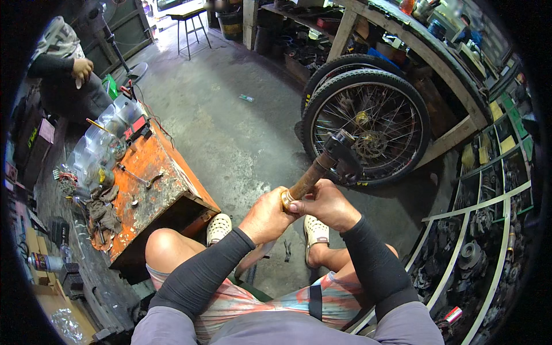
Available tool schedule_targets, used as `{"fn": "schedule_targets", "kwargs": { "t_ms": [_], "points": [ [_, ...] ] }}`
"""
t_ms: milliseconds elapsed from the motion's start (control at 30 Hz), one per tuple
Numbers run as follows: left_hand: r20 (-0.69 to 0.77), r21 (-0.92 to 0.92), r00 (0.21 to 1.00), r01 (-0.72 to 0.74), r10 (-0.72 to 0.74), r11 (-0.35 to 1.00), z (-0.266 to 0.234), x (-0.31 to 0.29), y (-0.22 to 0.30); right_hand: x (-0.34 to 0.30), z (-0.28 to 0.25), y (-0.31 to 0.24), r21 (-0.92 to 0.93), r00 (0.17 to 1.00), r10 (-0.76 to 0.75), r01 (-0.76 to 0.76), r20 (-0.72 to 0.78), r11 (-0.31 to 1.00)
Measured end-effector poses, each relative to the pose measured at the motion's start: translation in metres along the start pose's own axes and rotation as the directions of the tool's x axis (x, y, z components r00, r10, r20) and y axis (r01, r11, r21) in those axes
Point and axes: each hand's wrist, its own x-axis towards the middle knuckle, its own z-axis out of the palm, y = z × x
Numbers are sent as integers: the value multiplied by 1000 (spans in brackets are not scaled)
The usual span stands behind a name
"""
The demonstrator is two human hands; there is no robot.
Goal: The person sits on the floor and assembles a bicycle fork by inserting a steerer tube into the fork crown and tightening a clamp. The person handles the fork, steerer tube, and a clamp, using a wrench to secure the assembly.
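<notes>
A rusty brown metal tube (311, 178) with a dark, bulky clamp-like end (345, 158) slants up and away in front of me. My left hand (268, 215) is closed round its near end. Beside it, my right hand (330, 208) is also closed on the tube, with a thumb at the gold-coloured ring (286, 199) there. Some of my fingers are hidden behind the tube. Under my hands a pale curved bar (253, 259) shows in part.
An orange worn bench (172, 190) at left bears a screwdriver-like tool, a rag (104, 215) and clear plastic bins (95, 144). Bicycle wheels (368, 126) lean ahead to the right. Parts shelving (460, 230) lines the right. Another person (63, 75) is at far left; a stool (190, 26) stands behind.
</notes>
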Motion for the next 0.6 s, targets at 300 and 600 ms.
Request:
{"fn": "schedule_targets", "kwargs": {
  "t_ms": [300, 600],
  "points": [
    [19, -75, 1000, 16, -15, 997, -9, 9, -12, 3, -4, 8, 22, 990, -133, 132, 52, 991],
    [14, -223, 998, -59, 63, 973, -7, 10, -20, 9, 2, 17, -24, 905, -395, 396, -157, 918]
  ]
}}
